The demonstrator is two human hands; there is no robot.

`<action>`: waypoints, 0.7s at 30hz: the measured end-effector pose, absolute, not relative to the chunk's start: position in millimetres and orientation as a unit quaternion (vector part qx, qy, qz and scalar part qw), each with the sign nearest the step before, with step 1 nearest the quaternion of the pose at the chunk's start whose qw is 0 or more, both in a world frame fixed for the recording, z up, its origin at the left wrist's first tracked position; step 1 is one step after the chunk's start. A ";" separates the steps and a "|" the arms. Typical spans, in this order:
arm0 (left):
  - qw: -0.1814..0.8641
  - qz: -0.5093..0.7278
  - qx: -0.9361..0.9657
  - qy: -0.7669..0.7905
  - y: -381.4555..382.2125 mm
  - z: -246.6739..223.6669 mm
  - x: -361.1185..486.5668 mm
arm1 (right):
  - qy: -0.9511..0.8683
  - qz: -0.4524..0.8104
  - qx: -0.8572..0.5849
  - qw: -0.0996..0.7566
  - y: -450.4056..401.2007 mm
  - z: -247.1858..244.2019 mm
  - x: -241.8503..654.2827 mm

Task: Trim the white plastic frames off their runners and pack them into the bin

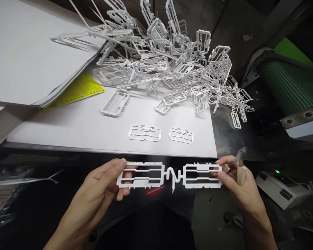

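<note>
Two white plastic frames joined by a curved runner point(173, 176) are stretched between my hands, in front of the table edge. My left hand point(101, 189) pinches the outer end of the left frame point(143, 175). The outer end of the right frame point(202, 176) is between the thumb and index finger of my right hand point(237, 184). A small cutter-like tool point(241, 173) with pale handles also rests in my right hand. On the white sheet just beyond lie two single frames, one on the left point(145, 133) and one on the right point(181, 135).
A large tangled heap of white frames and runners point(172, 66) covers the back of the white sheet point(67, 132). Yellow paper point(78, 91) pokes out under white sheets point(36, 52) at left. Green machinery point(287, 80) stands at right, above a grey box point(281, 189).
</note>
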State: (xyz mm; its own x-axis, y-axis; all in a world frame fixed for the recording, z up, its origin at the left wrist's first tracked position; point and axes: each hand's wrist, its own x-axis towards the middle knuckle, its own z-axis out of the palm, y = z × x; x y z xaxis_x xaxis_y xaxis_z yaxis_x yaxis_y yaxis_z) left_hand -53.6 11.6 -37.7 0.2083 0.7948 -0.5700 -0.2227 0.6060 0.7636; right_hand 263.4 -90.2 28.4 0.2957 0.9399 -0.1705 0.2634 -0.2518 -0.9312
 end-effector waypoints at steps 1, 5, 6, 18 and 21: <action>0.721 0.352 0.281 0.527 10.8 -37.8 -54.0 | -0.444 0.403 -0.691 0.404 -86.7 28.7 262.5; 0.689 0.370 0.311 0.540 7.7 -37.6 -55.1 | -0.440 0.452 -0.707 0.321 -72.6 29.2 254.9; 0.682 0.375 0.314 0.543 7.2 -37.4 -55.2 | -0.437 0.462 -0.707 0.309 -70.0 29.1 252.7; 0.654 0.366 0.304 0.588 5.6 -33.4 -59.9 | -0.411 0.533 -0.649 0.354 -70.5 33.5 244.3; 0.650 0.362 0.307 0.593 5.7 -29.7 -61.5 | -0.405 0.560 -0.627 0.360 -72.0 36.2 242.8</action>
